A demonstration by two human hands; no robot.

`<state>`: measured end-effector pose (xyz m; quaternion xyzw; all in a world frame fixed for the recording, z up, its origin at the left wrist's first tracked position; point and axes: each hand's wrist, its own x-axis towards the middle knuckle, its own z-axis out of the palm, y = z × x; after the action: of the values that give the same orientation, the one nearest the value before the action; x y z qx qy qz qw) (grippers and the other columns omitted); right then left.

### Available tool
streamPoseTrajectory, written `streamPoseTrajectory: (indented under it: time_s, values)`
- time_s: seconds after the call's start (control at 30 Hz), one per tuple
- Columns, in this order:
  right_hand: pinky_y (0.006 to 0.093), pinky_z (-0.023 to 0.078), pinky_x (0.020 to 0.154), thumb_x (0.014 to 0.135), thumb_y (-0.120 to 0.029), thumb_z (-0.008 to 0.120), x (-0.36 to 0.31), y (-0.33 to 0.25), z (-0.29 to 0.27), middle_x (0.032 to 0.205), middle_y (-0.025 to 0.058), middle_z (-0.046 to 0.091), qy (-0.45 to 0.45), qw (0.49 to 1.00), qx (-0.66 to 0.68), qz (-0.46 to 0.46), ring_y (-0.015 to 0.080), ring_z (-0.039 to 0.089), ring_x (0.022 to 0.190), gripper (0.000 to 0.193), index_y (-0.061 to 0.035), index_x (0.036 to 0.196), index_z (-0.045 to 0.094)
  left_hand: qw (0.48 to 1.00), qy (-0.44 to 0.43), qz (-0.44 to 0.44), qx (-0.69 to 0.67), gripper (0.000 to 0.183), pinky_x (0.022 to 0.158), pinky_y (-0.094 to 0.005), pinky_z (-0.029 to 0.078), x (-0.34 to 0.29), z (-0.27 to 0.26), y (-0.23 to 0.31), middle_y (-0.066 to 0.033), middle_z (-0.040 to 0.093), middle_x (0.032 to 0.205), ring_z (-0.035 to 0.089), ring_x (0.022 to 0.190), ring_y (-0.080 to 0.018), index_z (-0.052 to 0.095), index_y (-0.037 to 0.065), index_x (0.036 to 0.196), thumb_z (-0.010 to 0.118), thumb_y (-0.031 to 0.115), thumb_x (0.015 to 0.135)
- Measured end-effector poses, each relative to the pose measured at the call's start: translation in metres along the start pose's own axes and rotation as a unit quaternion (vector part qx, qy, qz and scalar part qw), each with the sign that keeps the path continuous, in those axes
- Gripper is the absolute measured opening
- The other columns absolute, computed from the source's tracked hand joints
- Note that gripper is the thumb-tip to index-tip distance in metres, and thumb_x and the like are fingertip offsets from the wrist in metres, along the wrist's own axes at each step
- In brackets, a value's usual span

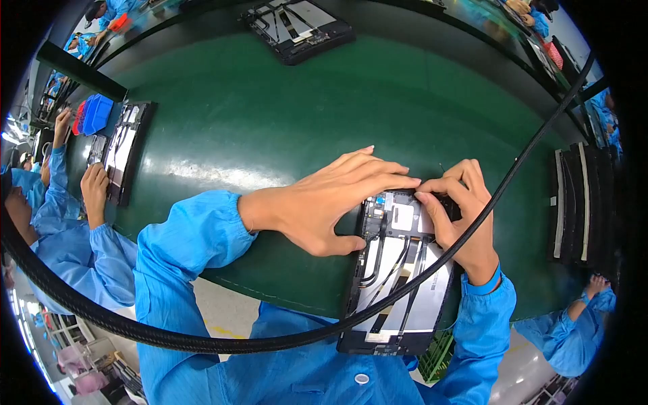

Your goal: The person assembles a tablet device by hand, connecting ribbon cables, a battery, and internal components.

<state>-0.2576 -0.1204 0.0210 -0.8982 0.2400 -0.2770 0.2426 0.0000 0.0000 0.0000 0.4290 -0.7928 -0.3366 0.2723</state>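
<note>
An opened tablet-like device (425, 297) lies in front of me with its inside up, showing a dark frame, silvery panels and several black ribbon cables. My left hand (324, 199) reaches across its upper left corner. The thumb touches the left edge, and the stretched fingers extend over the far edge. At the upper right corner my right hand (462, 209) is closed in a pinch, thumb and forefinger meeting near the left fingertips. Whatever sits between them, if anything, is too small or hidden to make out. A thick black braided cable (270, 344) crosses the view in front of the device.
Another opened device (297, 30) lies at the far side of the green table (223, 101). One more device (128, 152) is at the left by a co-worker's hand (94, 189) and blue bins (98, 113). Dark panels (584, 202) are stacked at right.
</note>
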Motion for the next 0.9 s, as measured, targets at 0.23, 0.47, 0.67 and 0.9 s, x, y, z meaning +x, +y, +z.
streamPoseTrajectory:
  time_s: [0.23,0.47,0.67,0.9]
  values:
    - [0.0420,0.046,0.075,0.078,-0.012,0.094,0.000,-0.004,0.001,0.084,0.0089,0.057,-0.006,1.000,0.002,-0.004,0.0287,0.056,0.086,0.021,-0.0047,0.092,0.080,1.000,-0.005,-0.007,-0.001,0.114,0.138,-0.0693,0.009,0.001,-0.001,0.005,-0.0242,0.037,0.174,0.034,0.163,-0.0467,0.032,0.010,0.175,0.086,0.016,0.074]
    - [0.0415,0.045,0.074,0.078,-0.013,0.094,-0.001,-0.007,0.004,0.082,0.0082,0.056,-0.001,1.000,0.005,-0.003,0.0274,0.055,0.083,0.020,-0.0057,0.091,0.081,1.000,-0.014,0.003,-0.002,0.117,0.137,-0.0711,0.008,-0.001,-0.001,-0.001,-0.0260,0.038,0.173,0.033,0.164,-0.0464,0.029,0.009,0.176,0.088,0.015,0.075]
    - [0.0402,0.043,0.073,0.074,-0.010,0.095,-0.004,-0.006,0.005,0.082,0.0086,0.055,0.018,1.000,0.001,-0.016,0.0273,0.054,0.082,0.020,-0.0055,0.085,0.079,1.000,-0.026,0.002,0.005,0.114,0.136,-0.0737,0.010,0.002,-0.002,0.007,-0.0293,0.042,0.167,0.033,0.162,-0.0488,0.037,0.022,0.176,0.084,0.012,0.073]
    - [0.0399,0.038,0.072,0.068,-0.011,0.092,-0.004,-0.008,-0.008,0.083,0.0059,0.042,-0.064,0.997,0.044,0.001,0.0276,0.049,0.085,0.020,-0.0080,0.076,0.074,0.999,0.006,-0.010,0.033,0.113,0.135,-0.0749,0.010,0.003,0.005,0.012,-0.0309,0.044,0.164,0.033,0.161,-0.0501,0.039,0.026,0.176,0.081,0.011,0.072]
